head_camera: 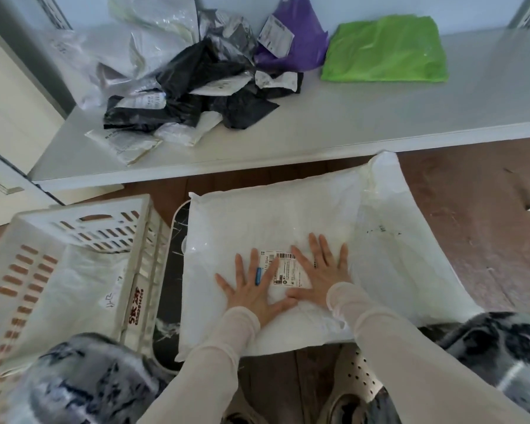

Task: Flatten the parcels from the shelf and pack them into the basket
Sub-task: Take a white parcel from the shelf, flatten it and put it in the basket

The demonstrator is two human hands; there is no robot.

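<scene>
A large white parcel bag (288, 221) with a shipping label (283, 266) lies across a small dark marble-patterned table. My left hand (253, 284) and my right hand (322, 272) press flat on it with fingers spread, one on each side of the label. To the left stands the white slotted basket (83, 234) with a flattened white bag (83, 286) inside. On the white shelf (380, 117) behind lie more parcels: a heap of black and white bags (190, 87), a purple bag (297, 35) and a green bag (386, 50).
The marble-patterned table edge (169, 270) shows between basket and parcel. Brown wooden floor (487, 224) stretches to the right. My knees in patterned fabric (83, 381) frame the bottom corners. A white door panel (10, 117) is at the left.
</scene>
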